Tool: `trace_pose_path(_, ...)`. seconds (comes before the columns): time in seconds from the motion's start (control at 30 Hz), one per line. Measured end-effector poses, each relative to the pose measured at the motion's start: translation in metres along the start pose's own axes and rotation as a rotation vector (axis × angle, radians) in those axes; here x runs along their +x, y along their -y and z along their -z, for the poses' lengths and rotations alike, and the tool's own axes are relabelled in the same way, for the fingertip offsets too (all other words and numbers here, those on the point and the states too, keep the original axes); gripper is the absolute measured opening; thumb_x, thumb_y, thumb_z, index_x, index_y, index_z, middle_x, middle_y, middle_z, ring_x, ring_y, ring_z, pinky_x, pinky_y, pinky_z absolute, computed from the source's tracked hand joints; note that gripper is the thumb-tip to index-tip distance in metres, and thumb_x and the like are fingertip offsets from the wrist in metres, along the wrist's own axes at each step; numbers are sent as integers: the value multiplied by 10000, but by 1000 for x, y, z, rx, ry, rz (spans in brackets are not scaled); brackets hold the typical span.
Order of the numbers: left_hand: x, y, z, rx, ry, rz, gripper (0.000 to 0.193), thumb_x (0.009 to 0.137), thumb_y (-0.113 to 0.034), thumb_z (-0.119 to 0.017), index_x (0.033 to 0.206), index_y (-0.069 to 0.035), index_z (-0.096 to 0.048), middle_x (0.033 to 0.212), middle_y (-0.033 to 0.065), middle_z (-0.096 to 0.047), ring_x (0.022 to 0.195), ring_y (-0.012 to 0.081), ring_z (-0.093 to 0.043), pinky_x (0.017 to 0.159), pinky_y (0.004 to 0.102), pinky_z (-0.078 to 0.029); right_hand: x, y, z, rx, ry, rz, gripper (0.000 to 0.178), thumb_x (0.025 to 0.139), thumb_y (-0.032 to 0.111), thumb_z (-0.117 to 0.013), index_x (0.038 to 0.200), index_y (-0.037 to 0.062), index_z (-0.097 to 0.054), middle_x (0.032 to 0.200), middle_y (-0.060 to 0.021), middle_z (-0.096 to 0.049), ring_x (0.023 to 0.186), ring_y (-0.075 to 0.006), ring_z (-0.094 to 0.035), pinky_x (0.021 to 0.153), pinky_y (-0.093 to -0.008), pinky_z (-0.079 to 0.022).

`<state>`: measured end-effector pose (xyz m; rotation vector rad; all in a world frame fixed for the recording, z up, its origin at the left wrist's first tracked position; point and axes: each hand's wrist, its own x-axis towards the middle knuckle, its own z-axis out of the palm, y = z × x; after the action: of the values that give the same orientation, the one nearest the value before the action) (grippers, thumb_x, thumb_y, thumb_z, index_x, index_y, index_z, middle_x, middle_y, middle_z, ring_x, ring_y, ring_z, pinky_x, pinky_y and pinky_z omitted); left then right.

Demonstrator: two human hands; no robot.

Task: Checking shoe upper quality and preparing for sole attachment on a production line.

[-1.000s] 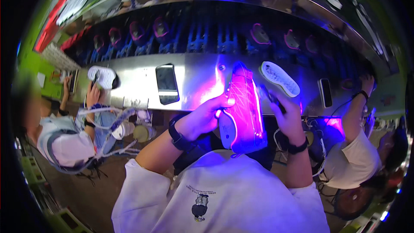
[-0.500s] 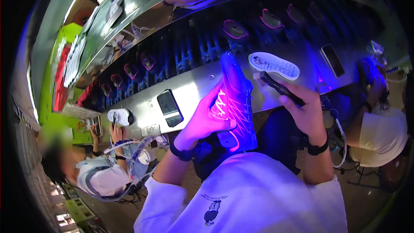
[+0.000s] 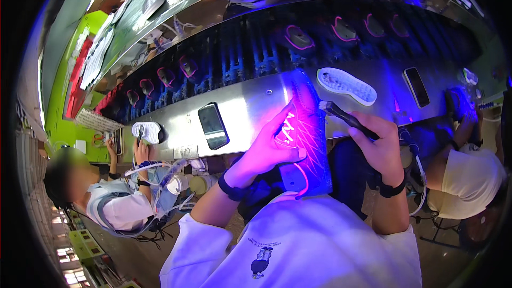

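Note:
My left hand [image 3: 269, 149] is wrapped round a shoe upper [image 3: 312, 152] with bright lacing and crossing lines, lit pink and blue. Its toe points away from me, over the metal bench edge. A pink line curves across the heel end near my shirt. In my right hand [image 3: 381, 144] is a black-handled brush [image 3: 349, 119], gripped by the handle. The pale bristles lie right at the shoe's right side, near the toe; whether they touch I cannot tell. Just beyond the brush a white shoe sole [image 3: 349, 85] rests on the bench, inner side up.
Dark phones lie on the metal bench [image 3: 242, 104], one to the left [image 3: 213, 126] and one to the right [image 3: 416, 86]. Behind it a dark conveyor [image 3: 240, 58] carries several pink-edged shoe parts. One person [image 3: 128, 197] works at left with another sole [image 3: 146, 132]; another [image 3: 469, 176] sits at right.
The view has shifted a little. The shoe has moved slightly right, and the brush's bristles have come closer to its side. Both hands keep their hold.

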<state>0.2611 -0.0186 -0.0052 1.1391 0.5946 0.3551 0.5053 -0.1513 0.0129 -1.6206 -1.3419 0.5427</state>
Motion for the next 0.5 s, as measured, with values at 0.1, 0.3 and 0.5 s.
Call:
trace_pose_path(0.1,-5,0,1,-136,34,33,1035,792,-19,-816,1604,-32,-175,1406,115,-519,1207,193,-589,1027,358,-507,-1,3,-8,-68,-5,37,328,810,0,-765,1135,9,-721,798,-130,-690,723,-217,-680,701,-311,-513)
trace_pose_path(0.3,-10,21,16,-203,9,-20,979,820,3,-763,1604,-35,-177,1419,127,-521,1237,210,-581,1036,380,-509,-35,-5,-25,42,109,-98,357,806,12,-758,1162,15,-718,874,-123,-718,762,-180,-683,716,-294,-512)
trace_pose_path(0.5,-16,16,25,-358,50,82,867,816,-37,-699,1570,-35,-270,1377,119,-565,1231,229,-597,1057,386,-487,-31,-11,-27,141,148,-35,349,850,34,-734,1197,9,-704,911,-114,-729,787,-172,-677,738,-290,-514)
